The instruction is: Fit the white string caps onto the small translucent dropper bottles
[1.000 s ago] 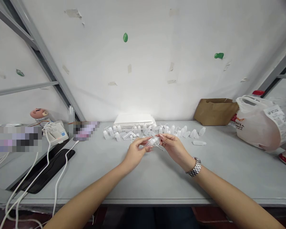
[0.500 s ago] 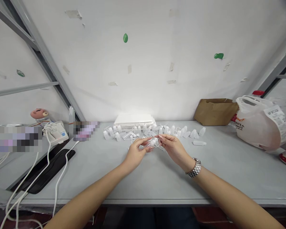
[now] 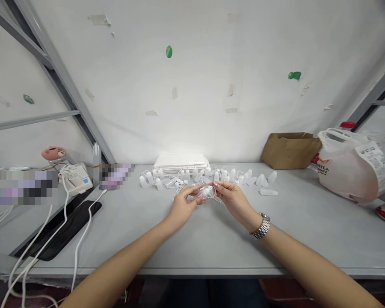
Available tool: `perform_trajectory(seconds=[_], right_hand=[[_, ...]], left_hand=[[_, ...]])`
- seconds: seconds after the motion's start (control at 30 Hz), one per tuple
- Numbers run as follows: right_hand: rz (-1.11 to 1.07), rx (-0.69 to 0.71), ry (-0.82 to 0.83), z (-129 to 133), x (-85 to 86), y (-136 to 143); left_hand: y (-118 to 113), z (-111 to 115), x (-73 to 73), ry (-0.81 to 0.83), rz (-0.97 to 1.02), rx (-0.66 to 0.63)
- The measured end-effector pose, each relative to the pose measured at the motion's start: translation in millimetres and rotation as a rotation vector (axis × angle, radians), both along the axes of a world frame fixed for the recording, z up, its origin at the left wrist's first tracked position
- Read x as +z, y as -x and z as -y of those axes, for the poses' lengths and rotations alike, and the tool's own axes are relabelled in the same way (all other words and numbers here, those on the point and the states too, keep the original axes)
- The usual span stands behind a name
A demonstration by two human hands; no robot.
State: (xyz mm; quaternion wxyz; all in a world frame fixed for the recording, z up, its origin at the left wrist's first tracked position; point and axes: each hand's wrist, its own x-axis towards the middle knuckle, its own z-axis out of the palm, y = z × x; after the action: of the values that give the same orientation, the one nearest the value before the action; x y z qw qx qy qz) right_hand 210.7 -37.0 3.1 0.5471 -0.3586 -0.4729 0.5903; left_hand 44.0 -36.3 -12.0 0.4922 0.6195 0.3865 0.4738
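Note:
Between the fingers of my left hand [image 3: 184,208] is a small translucent squeeze bottle [image 3: 206,192], tilted, with a thin looped strap at its top. My right hand [image 3: 232,197] pinches at the upper end of the same bottle, around its tip and strap; the fingertips partly hide the cap. Behind my hands stand and lie several similar small bottles [image 3: 159,184], some with looped straps. Small white caps [image 3: 181,182] lie among them. To the right, a capless bottle [image 3: 268,193] rests on its side.
A stack of white sheets or boxes [image 3: 179,161] is against the wall. On the right are a brown cardboard box [image 3: 288,150] and a plastic bag [image 3: 349,167]. A black power bank-like slab [image 3: 69,231], white cables [image 3: 86,231] and a white device [image 3: 75,179] occupy the left side.

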Motion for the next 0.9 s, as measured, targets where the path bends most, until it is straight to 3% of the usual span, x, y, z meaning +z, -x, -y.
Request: perform_trajectory(seconds=[0.53, 0.9], right_hand=[[-0.015, 0.031, -0.022, 0.1, -1.1, 0.2], [0.207, -0.098, -0.155, 2.9, -1.4, 0.8]], left_hand=[[-0.1, -0.6, -1.2, -0.005, -0.01, 0.002], [-3.2, 3.1, -0.4, 0.065, 0.07, -0.012]])
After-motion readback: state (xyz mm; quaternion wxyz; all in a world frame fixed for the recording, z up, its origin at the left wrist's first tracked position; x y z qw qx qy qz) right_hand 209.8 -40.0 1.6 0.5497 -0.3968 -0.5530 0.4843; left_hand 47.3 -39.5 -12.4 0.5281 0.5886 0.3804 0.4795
